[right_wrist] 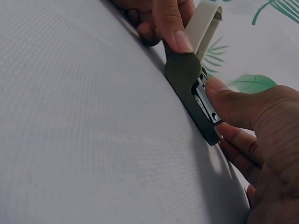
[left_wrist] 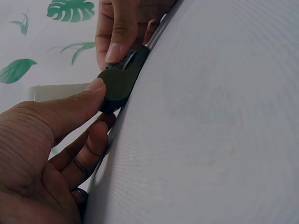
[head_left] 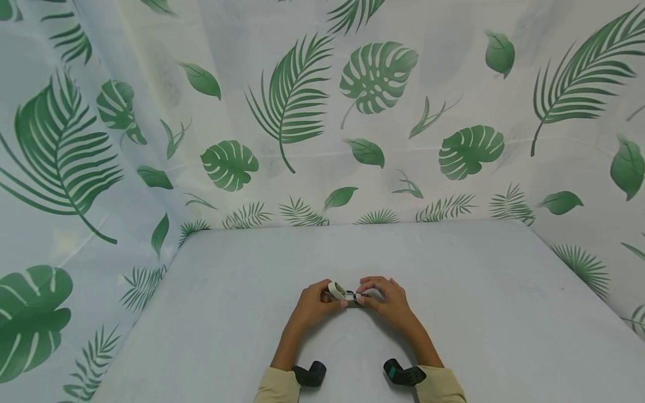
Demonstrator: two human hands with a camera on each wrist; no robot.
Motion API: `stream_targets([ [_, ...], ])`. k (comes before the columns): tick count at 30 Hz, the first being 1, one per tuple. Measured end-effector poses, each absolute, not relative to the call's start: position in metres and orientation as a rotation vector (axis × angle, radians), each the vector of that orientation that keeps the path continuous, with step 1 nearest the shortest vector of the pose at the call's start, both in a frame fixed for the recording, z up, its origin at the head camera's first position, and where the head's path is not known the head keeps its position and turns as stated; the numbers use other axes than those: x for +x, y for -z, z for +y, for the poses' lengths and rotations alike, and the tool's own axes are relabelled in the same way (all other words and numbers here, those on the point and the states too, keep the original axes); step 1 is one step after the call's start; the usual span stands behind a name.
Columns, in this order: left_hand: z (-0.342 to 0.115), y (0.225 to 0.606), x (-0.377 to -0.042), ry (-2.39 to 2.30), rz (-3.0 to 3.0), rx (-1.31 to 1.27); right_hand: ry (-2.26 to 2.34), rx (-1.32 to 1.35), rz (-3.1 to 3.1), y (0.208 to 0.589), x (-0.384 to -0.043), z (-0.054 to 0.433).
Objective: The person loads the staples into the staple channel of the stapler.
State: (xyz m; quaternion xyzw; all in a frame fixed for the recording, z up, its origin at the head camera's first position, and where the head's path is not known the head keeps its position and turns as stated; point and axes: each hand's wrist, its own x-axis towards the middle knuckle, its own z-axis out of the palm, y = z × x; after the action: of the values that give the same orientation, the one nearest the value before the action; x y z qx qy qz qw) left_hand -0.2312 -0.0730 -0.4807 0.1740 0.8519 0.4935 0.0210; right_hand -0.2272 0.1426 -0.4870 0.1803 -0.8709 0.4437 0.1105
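Note:
A small stapler, with a dark green body and a rounded hinge end, rests on the table between both hands. Its cream top cover is swung up at the hinge, leaving the metal rail exposed. The left hand pinches the rounded end, thumb on its side and fingers underneath, as the left wrist view shows. At the narrow end, the right hand pinches the rail area, its thumb against the metal. Fingers partly hide the inside of the rail, so I cannot tell whether staples are in it.
A white table spreads around the hands. Behind it and at its sides hangs a white curtain printed with green leaves. Black devices are strapped at both wrists, by the beige sleeves.

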Motion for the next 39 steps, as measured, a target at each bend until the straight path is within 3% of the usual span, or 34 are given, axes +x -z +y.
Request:
stream_targets([
  [24,-0.0728,0.4800,-0.2298,-1.526,2.646,0.540,-1.288,0.556,-2.547,0.4874,-0.2257,0.1443],
  [39,-0.0732,0.4794,-0.2292,-1.516,2.652,0.546,-1.245,0.439,-2.599,0.4832,-0.2255,0.1377],
])
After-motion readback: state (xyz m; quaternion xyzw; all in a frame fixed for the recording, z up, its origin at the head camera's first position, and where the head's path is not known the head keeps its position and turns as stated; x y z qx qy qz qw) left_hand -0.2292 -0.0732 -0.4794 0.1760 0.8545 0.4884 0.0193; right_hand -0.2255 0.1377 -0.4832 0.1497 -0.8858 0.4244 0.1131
